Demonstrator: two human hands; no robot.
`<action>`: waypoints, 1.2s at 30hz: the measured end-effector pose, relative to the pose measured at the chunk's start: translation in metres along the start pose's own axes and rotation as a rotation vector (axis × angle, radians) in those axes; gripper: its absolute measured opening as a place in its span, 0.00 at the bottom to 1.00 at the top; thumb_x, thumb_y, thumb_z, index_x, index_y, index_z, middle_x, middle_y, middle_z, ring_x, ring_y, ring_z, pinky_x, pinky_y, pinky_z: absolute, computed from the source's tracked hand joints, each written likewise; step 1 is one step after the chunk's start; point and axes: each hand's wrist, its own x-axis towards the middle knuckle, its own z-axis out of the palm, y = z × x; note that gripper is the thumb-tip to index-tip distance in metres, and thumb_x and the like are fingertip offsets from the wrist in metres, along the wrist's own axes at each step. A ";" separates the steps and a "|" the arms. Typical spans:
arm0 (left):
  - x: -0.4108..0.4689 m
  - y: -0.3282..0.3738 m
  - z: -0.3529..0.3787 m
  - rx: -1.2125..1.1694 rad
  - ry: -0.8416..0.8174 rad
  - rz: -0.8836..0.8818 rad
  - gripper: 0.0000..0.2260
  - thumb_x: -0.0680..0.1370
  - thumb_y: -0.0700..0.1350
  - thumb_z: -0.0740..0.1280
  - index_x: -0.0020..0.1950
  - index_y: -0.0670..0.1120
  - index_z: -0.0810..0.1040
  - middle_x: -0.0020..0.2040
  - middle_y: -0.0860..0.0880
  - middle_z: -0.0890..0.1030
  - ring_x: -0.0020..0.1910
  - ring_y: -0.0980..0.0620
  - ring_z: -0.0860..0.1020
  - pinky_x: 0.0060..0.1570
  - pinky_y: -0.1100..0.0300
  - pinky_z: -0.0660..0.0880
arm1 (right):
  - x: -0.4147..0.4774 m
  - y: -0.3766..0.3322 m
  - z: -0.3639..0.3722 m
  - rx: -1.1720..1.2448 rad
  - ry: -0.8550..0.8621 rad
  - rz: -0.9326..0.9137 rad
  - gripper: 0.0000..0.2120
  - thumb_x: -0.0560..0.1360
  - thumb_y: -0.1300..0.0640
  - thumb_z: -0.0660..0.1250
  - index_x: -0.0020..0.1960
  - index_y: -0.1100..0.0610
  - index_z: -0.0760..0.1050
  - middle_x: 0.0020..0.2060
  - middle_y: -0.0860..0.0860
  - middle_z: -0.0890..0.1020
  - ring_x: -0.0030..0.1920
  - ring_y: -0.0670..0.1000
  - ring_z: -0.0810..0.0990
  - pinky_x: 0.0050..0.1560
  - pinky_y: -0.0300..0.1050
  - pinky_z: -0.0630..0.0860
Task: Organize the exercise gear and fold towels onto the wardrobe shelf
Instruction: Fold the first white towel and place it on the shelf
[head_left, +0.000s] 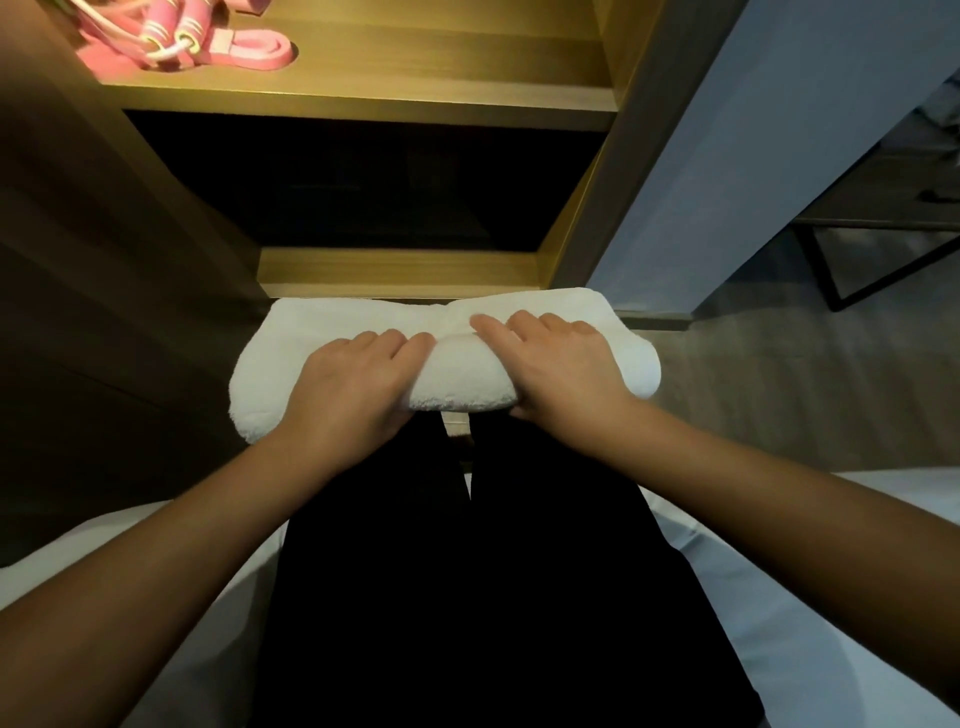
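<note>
A folded white towel (363, 322) lies across my knees, just in front of the open wardrobe. My left hand (353, 384) grips its near edge at the middle, fingers curled over the top fold. My right hand (556, 364) holds the towel to the right, fingers spread on top and thumb tucked under the near edge. Pink exercise gear (171, 36), a skipping rope and a looped band, sits on the lit wooden wardrobe shelf (415, 93) at the upper left.
Below the lit shelf is a dark compartment (363, 182) with a wooden lower ledge (400, 270). A wardrobe side panel and pale wall stand at the right. White bedding (831, 623) lies under me on both sides. A dark metal frame (883, 260) is on the floor at far right.
</note>
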 end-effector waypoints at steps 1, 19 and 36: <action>0.002 0.001 -0.002 0.002 0.022 0.016 0.24 0.68 0.48 0.76 0.62 0.43 0.76 0.47 0.44 0.81 0.43 0.41 0.79 0.38 0.51 0.75 | 0.004 -0.006 0.000 -0.007 -0.014 0.009 0.44 0.68 0.47 0.74 0.75 0.49 0.54 0.63 0.52 0.72 0.60 0.57 0.74 0.54 0.52 0.71; -0.048 -0.052 0.009 -0.031 0.029 -0.002 0.26 0.72 0.48 0.74 0.68 0.45 0.72 0.55 0.44 0.80 0.49 0.41 0.80 0.38 0.50 0.78 | 0.001 -0.011 0.003 -0.084 0.020 -0.051 0.24 0.72 0.47 0.68 0.65 0.49 0.64 0.53 0.47 0.75 0.49 0.53 0.76 0.39 0.45 0.70; -0.043 -0.078 0.005 -1.205 -0.138 -1.065 0.28 0.74 0.63 0.67 0.66 0.46 0.70 0.63 0.44 0.75 0.59 0.43 0.75 0.55 0.46 0.75 | -0.020 0.064 0.015 0.897 0.031 0.701 0.29 0.78 0.42 0.63 0.73 0.56 0.63 0.69 0.56 0.71 0.63 0.55 0.73 0.64 0.52 0.70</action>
